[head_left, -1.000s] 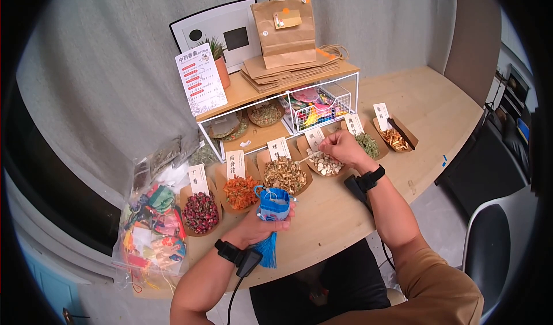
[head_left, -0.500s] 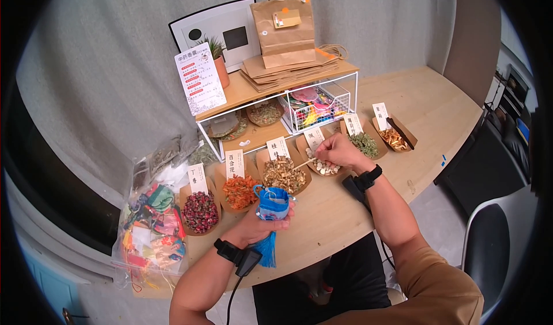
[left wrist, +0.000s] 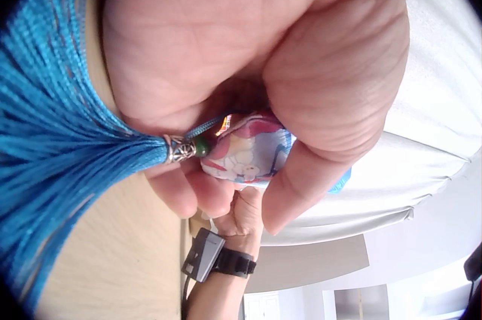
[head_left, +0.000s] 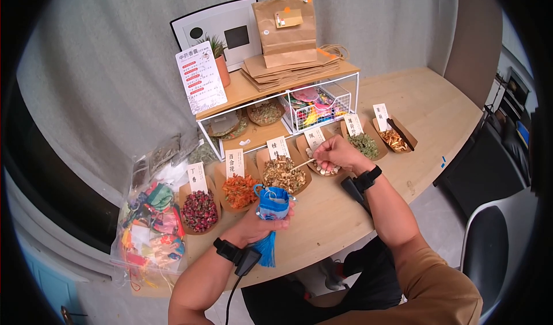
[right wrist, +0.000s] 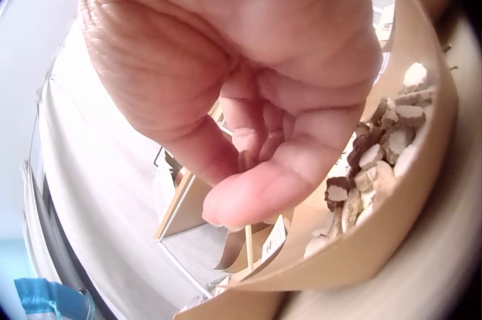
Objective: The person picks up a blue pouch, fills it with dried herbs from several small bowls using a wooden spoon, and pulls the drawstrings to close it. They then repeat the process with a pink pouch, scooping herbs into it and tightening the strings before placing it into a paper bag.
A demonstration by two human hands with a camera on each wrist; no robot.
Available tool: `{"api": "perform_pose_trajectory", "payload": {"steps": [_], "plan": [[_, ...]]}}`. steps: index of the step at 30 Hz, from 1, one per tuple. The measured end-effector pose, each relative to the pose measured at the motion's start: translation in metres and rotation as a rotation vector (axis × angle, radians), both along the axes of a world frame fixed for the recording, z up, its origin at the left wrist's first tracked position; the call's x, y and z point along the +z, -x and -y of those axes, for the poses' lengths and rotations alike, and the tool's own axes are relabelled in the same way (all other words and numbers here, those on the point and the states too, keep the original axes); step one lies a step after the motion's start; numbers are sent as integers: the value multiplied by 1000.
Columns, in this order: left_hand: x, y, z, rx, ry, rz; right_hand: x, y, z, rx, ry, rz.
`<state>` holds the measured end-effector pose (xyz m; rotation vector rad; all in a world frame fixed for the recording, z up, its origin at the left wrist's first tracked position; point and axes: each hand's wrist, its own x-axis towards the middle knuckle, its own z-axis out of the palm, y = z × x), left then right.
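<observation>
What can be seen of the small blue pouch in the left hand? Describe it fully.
The blue pouch is a small fabric drawstring bag with a printed pattern showing white and pink, held upright with its gathered mouth open at the top. A blue tassel hangs below it from a metal cap and green bead. The left hand grips its lower part, holding it above the wooden table, just in front of the herb trays.

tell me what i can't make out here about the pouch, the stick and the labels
- Blue pouch: its inside is too small in the head view, and the left hand covers most of it in the left wrist view.
- Wooden stick: its tip is too small in the head view, and the right hand hides its upper end in the right wrist view.
- Label cards: too small to read.
</observation>
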<state>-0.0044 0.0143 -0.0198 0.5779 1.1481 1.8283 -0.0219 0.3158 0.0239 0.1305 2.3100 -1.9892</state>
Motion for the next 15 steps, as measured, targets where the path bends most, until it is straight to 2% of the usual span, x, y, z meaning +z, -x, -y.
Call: {"api": "perform_pose_trajectory", "payload": {"steps": [15], "plan": [[-1,1,1,-3,7,-25,-10,9,-8,-26,99,7]]}}
